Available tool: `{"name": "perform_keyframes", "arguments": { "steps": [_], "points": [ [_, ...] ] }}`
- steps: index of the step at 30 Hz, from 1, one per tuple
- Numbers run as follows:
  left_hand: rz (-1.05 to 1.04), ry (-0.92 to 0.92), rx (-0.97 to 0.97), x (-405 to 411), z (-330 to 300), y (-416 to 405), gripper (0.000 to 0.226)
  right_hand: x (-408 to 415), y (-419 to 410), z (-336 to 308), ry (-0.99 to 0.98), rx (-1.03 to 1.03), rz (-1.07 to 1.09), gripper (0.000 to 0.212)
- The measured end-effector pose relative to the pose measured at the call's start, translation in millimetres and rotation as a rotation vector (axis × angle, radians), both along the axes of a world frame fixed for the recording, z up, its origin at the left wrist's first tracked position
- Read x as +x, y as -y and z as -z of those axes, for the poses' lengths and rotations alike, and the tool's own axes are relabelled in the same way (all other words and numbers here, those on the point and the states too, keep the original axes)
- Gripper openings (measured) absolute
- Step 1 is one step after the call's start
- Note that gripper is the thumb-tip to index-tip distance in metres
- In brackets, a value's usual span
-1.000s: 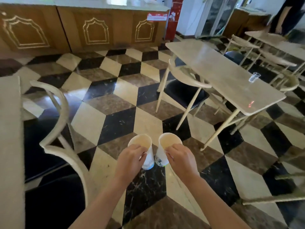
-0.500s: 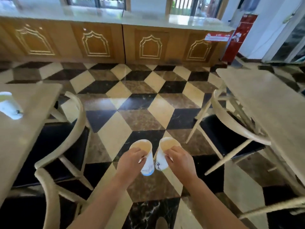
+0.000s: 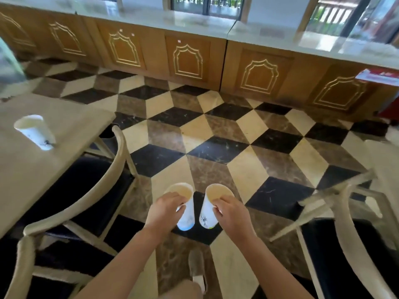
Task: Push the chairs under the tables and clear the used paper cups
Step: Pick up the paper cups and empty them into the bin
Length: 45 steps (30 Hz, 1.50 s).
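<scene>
I carry two white paper cups side by side over the floor. My left hand (image 3: 165, 210) grips the left paper cup (image 3: 186, 214) by its rim, and my right hand (image 3: 234, 214) grips the right paper cup (image 3: 206, 214) the same way. Both stay upright. A third white paper cup (image 3: 35, 131) stands on the beige table (image 3: 32, 175) at the left. A cream chair with a black seat (image 3: 95, 190) sits beside that table, and another chair (image 3: 345, 234) stands at the right.
A long wooden counter (image 3: 194, 59) with carved panels runs across the back. The floor (image 3: 216, 137) is patterned in black, brown and cream tiles. A second chair back (image 3: 23, 262) shows at the lower left. My shoe (image 3: 197, 268) is below the cups.
The view has swung left: the right table has slid out of sight, the left table and its cup have come further in. Both hands still hold their cups.
</scene>
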<state>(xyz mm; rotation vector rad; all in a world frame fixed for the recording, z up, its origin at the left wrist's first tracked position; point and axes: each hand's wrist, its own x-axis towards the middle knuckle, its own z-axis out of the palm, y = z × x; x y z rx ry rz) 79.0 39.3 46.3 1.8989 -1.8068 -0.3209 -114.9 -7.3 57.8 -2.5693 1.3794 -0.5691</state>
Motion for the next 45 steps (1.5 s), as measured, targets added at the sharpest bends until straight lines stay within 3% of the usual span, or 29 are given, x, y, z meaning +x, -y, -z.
{"name": "perform_keyframes", "arguments": {
  "steps": [12, 28, 35, 45],
  "points": [
    [-0.204, -0.095, 0.007, 54.6, -18.5, 214.4, 0.017, 64.2, 251.4, -24.3, -0.011, 0.046, -0.092, 0.018],
    [-0.729, -0.13, -0.009, 186.5, -7.5, 418.0, 0.016, 258.7, 540.8, -1.4, -0.007, 0.038, -0.564, 0.011],
    [-0.918, -0.131, 0.03, 245.5, -6.5, 460.5, 0.018, 359.2, 600.9, -6.6, -0.041, 0.038, -0.794, 0.022],
    [-1.003, -0.129, 0.05, 375.5, 12.1, 516.5, 0.021, 508.3, 654.6, 15.2, -0.088, 0.083, -0.916, 0.013]
  ]
}}
